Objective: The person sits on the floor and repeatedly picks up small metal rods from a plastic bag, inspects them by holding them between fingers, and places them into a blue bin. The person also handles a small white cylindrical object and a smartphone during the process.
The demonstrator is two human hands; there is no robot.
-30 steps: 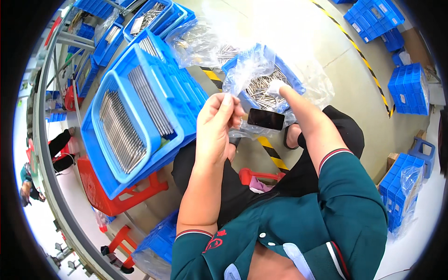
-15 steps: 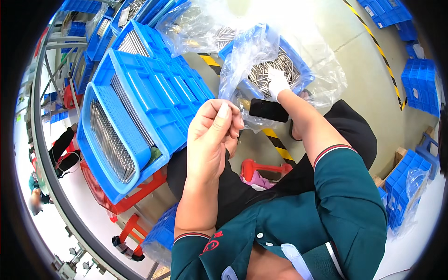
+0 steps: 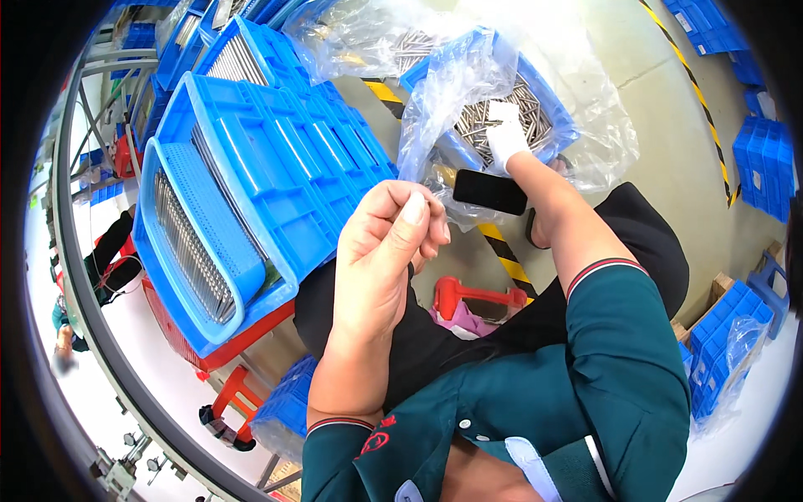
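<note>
My left hand (image 3: 386, 251) is bare and raised over my lap, the thumb pressed to curled fingers. Whatever might lie in that pinch is too small or hidden to make out. My right hand (image 3: 508, 142), in a white glove, reaches down into a blue bin (image 3: 552, 105) full of loose short metal pins (image 3: 525, 109). Its fingers are bent among the pins, and a few pins seem to lie across them. Clear plastic film (image 3: 452, 88) lines the bin and hangs over its rim. A black phone (image 3: 490, 192) lies on the film by my right wrist.
At left, blue crates (image 3: 276, 159) hold a blue perforated basket (image 3: 188, 159) with rows of metal rods (image 3: 188, 238). A red stool (image 3: 468, 294) stands between my legs. More blue crates (image 3: 763, 163) line the right. Yellow-black tape (image 3: 506, 261) marks the floor.
The view has shifted slightly, moving the bin up and right in the picture. My right hand's gloved fingers have bent among the pins. My left hand keeps its pinch.
</note>
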